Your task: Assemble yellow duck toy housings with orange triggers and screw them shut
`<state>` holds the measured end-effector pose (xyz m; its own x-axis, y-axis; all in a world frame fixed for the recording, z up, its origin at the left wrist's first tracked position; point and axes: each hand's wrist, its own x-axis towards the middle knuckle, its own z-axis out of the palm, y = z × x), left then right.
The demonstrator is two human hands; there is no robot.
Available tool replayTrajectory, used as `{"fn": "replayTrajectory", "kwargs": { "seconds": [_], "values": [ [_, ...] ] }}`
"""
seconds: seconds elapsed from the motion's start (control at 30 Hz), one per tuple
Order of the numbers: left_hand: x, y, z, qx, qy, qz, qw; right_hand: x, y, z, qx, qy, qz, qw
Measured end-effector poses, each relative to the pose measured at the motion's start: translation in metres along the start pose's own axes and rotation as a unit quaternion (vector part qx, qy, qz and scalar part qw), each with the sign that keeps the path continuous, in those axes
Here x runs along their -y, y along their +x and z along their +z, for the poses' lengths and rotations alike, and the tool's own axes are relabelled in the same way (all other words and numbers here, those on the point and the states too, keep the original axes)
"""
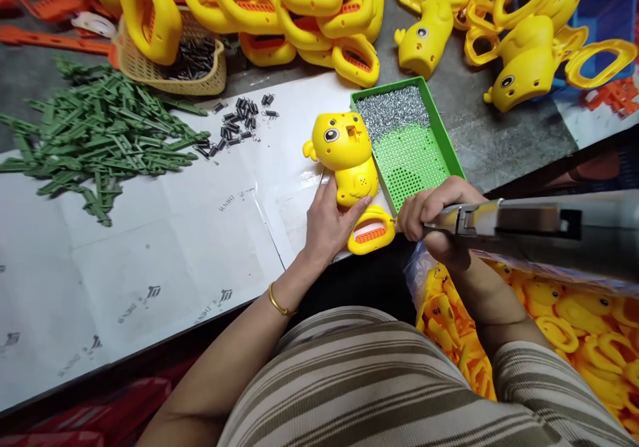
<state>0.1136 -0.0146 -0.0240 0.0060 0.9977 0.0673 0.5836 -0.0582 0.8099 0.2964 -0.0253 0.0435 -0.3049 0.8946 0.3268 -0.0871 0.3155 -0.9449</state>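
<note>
A yellow duck-shaped toy (342, 144) with a ring handle lies on the white-covered table edge. My left hand (327, 221) is closed round its lower body, thumb near the handle. My right hand (434, 211) grips a long silver and black power screwdriver (529, 224), its tip end by the toy's handle; the exact contact is too small to tell. Just beyond the right hand sits a green tray (444, 141) with small silver screws heaped at its far end.
Green plastic parts (110, 134) are piled left, near loose black springs (239, 121) and a wicker basket (174, 84). Yellow toy shells (299, 14) are heaped along the back. Bags of yellow parts (574, 314) stand below right; a blue bin (604, 28) is back right.
</note>
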Motion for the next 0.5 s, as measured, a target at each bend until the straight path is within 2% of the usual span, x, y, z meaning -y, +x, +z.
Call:
{"fn": "replayTrajectory", "kwargs": {
  "seconds": [0.1, 0.17, 0.23, 0.3, 0.4, 0.5],
  "values": [
    [0.0, 0.0, -0.001, 0.004, 0.003, -0.001, 1.0, -0.005, 0.003, -0.002, -0.003, 0.079, -0.091, 0.993],
    [0.0, 0.0, 0.0, 0.007, 0.002, 0.0, 1.0, -0.002, 0.005, -0.006, 0.016, 0.077, -0.093, 0.993],
    [0.0, 0.0, 0.0, 0.008, -0.007, -0.001, 1.0, 0.005, 0.01, -0.012, 0.001, 0.059, -0.089, 0.994],
    [0.0, 0.0, 0.001, 0.006, -0.013, -0.007, 1.0, 0.009, 0.017, -0.018, -0.08, 0.05, -0.13, 0.987],
    [-0.001, 0.0, 0.002, 0.007, -0.004, -0.024, 1.0, 0.001, 0.031, -0.029, -0.213, 0.027, -0.195, 0.957],
    [-0.001, 0.001, 0.001, 0.008, 0.003, -0.03, 1.0, -0.015, 0.042, -0.038, -0.251, -0.007, -0.193, 0.948]
  ]
}}
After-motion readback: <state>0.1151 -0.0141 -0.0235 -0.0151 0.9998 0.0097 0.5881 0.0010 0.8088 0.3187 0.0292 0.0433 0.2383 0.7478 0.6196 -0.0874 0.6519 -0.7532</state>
